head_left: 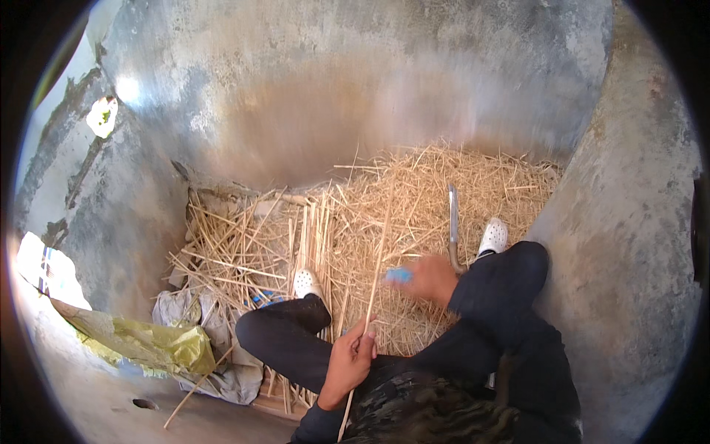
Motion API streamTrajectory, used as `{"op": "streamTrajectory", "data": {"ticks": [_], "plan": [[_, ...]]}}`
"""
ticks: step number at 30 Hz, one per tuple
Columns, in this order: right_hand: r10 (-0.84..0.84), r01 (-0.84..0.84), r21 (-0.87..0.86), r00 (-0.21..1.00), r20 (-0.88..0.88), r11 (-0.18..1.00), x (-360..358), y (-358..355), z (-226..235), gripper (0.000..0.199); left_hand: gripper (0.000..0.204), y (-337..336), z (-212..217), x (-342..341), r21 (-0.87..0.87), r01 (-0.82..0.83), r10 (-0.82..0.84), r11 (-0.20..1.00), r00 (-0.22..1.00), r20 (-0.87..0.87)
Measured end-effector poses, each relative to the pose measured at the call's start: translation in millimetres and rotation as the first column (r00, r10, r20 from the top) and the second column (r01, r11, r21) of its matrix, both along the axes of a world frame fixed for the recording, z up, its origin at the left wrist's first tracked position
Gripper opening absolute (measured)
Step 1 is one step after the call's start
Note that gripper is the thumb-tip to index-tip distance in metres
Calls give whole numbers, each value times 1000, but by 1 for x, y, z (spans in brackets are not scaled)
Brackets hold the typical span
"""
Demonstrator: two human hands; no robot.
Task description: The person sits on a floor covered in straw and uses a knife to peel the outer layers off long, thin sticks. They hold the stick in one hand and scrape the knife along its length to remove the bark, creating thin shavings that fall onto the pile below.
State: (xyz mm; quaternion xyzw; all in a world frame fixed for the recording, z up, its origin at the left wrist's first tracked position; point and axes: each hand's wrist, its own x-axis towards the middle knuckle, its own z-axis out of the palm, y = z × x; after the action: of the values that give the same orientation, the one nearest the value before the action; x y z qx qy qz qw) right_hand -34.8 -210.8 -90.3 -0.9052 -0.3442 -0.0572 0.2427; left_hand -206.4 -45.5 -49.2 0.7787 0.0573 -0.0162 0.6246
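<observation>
My left hand (350,359) is closed round a long, thin, pale dry stalk (376,292), which slants up and away from my lap. To the right of the stalk is my right hand (430,280), blurred by motion. A small blue thing (399,275) shows at its fingers; its kind is too smeared to make out, and so is the grip. Just beyond the right hand, a sickle-like tool (453,222) with a long metal blade lies on the loose straw (421,192), its handle end close to my right knee.
Bare stalks (316,229) lie in a row by my left white clog (308,284), and more are scattered farther left. My right clog (494,235) rests on straw. A yellowish sheet (148,340) and a grey sack (237,370) lie at left. A concrete wall (333,96) encloses the far side.
</observation>
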Motion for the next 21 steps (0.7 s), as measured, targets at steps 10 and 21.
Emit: {"op": "streamTrajectory", "data": {"ticks": [10,21], "plan": [[150,-173,120,972,179,978,-22,17,30,67,34,4,21,-14,348,-104,57,932,988,141],[-162,122,167,955,250,978,48,5,22,64,32,-4,20,-26,244,-79,47,966,990,135]]}}
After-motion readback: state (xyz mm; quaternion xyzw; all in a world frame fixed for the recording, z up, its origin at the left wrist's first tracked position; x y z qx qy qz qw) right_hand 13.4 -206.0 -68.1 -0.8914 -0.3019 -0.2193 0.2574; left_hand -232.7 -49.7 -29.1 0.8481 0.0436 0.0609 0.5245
